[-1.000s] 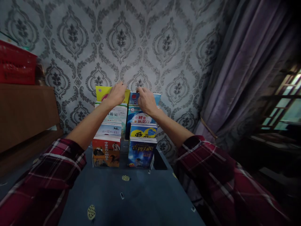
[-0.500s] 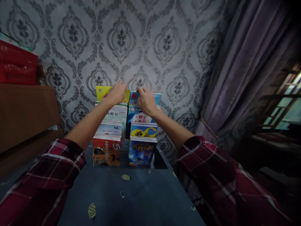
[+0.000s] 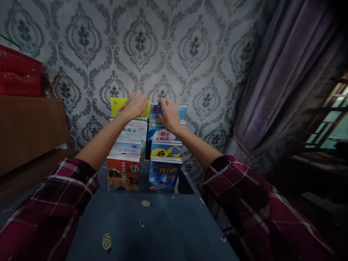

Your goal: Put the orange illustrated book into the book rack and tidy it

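Observation:
Books stand upright in two stepped columns. At the back left, my left hand (image 3: 136,105) is closed over the top edge of a yellow book (image 3: 116,106); its fingertips are hidden behind the cover. Beside it, my right hand (image 3: 169,113) grips the top of a blue book (image 3: 182,111), the thumb in front and the fingers over the edge. Below the left hand come a pale green book (image 3: 140,131), a light blue book (image 3: 126,149) and an orange book (image 3: 123,174). Under the right hand are a blue picture book (image 3: 156,132), a yellow-and-blue book (image 3: 165,149) and a dark blue book (image 3: 164,175).
The books stand on a table with a dark blue cloth (image 3: 152,232), against a patterned wall (image 3: 168,50). A wooden cabinet (image 3: 29,130) with a red basket (image 3: 20,74) on it is at left. A purple curtain (image 3: 272,83) hangs at right.
Both hands stay at the tops of the back books. The fingers of my right hand have lifted slightly and spread a little from the thumb. The books look unmoved.

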Tool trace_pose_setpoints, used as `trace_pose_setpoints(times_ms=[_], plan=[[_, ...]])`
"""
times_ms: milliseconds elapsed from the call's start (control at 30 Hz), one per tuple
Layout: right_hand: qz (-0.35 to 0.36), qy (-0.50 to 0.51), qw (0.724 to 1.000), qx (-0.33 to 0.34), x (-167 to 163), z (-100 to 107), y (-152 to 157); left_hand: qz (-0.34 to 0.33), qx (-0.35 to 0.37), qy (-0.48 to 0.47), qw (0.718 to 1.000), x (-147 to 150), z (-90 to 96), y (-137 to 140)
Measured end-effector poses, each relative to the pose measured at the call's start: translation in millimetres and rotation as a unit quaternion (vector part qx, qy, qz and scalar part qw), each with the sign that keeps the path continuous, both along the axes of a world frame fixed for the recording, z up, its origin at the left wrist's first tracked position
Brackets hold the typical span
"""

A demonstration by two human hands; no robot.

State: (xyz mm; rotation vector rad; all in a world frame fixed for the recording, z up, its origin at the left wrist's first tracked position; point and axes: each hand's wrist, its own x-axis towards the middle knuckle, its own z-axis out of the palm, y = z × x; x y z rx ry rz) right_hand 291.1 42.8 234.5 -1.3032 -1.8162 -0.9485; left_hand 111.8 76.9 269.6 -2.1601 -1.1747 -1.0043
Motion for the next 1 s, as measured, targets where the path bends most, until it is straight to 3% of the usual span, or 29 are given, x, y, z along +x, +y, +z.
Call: trace_pose_setpoints(times_ms=[267,467,667,833,1000], plan=[[-0.021,0.007,1.000,-0.014,-5,1,-10,0.000,0.004,-0.002,1.000,2,-0.4,1],[0.003,0.010,1.000,-0.017,-4,1,-10,-0.017,0.008,-0.021,1.000,-1,-1.4,3],[-0.012,0.012,0.999,-0.034,-8,4,-18,-0.008,-0.030,0.039,0.999,-9,6.6,-2],[-0.018,-0.013,1.000,-0.011,-19,17,-17,0.032,-0.048,0.062,0.996,-13,12.1,-6],[0.021,-0.050,0.994,-0.096,-24,33,5,0.039,-0.026,0.083,0.995,-15,10.9,-6]])
